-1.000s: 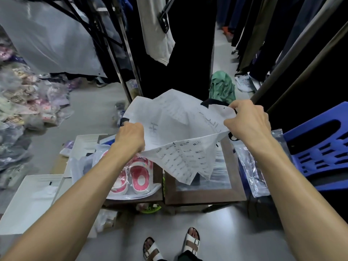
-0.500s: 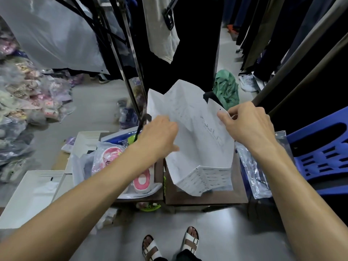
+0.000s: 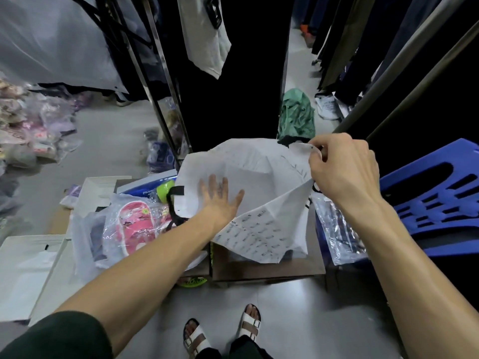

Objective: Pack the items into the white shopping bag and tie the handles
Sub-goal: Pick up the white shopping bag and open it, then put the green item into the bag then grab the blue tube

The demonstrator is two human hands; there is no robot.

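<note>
A white shopping bag [image 3: 261,229] with small black print and black handles stands open on a low brown table [image 3: 267,270]. My right hand [image 3: 342,169] pinches the bag's far right rim and holds it up. My left hand [image 3: 220,200] is flat inside the bag's mouth with fingers spread, pressing against the inner wall. A black handle [image 3: 173,203] hangs at the bag's left edge. Left of the bag lie pink slippers in clear plastic [image 3: 134,221], a lime-green item [image 3: 166,193] and a blue packet [image 3: 147,187].
A clear packet with dark contents [image 3: 337,229] lies right of the bag, beside a blue plastic stool [image 3: 435,203]. Dark garments hang on racks [image 3: 160,81] ahead. White flat boxes [image 3: 26,270] sit at the left. Bagged goods pile at far left. My sandalled feet are below.
My left hand let go of the bag's left rim and went inside the mouth, spreading flat. The bag has opened wider and settled on the table. My right hand keeps its grip.
</note>
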